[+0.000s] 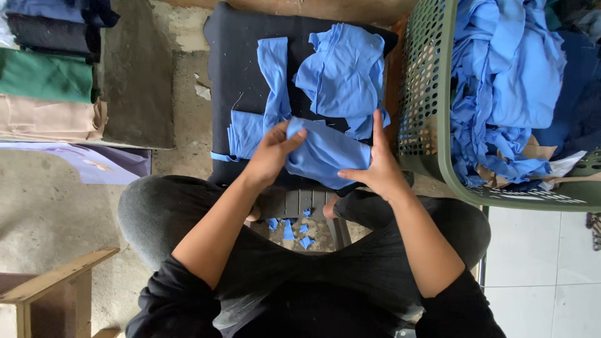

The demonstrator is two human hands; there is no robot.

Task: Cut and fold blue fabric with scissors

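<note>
Fingers [294, 139] of the left hand [270, 156] close over the top-left corner of a blue cloth piece [328, 153], thumb on top, pinching the fabric. Opposite, the right hand [379, 168] holds the same piece at its right edge: the thumb presses in from below while the index finger points straight up along the cloth. This piece lies across the near edge of a dark pad [241, 81] set in front of the seated person, just above the knees, which are clad in grey trousers [156, 213]. Farther back on the pad lie more cut blue pieces, a long strip [274, 81] on the left and a wider crumpled panel [344, 72] on the right, both touching the held piece. Small blue scraps [289, 230] dot the concrete floor between the legs, under a grey slatted stool [300, 201]. At right, a green perforated basket [429, 87] stands just beside the pad, heaped with blue fabric [501, 81] and some darker navy cloth. Folded fabric stacks [47, 75] in black, green and tan sit well apart at upper left, with a lilac sheet [94, 163] beneath them. A wooden frame [56, 281] juts in at lower left, and white tiles [538, 269] show at lower right.
</note>
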